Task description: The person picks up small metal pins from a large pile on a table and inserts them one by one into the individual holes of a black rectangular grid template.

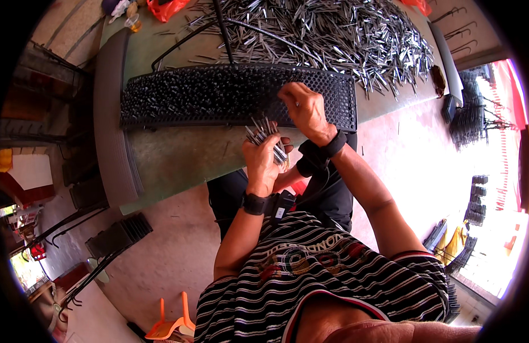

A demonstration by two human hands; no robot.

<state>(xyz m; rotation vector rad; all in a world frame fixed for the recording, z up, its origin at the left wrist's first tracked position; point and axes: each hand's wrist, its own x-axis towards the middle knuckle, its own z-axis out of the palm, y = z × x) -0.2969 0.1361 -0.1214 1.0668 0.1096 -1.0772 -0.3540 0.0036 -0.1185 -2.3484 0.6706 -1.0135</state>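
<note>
My left hand (263, 159) is closed around a bundle of thin metal pieces (263, 134), their ends fanning out above the fingers. It is just in front of a long black perforated rack (336, 98). Over the right part of that rack my right hand (307, 114) hovers or touches, fingers pinched together; anything between its fingertips is hidden. Many small metal pieces (184, 94) stand in the rack's holes from the left end to about the middle. Toward the right end the holes show bare. Behind the rack a large heap of loose metal pieces (333, 37) covers the table.
The greenish table (179, 163) carries the rack; a rod frame (224, 34) rises behind it. A cup of amber liquid (133, 23) and a red plastic bag (167, 8) lie far left. An orange chair (170, 323) and black racks (118, 235) stand on the floor left.
</note>
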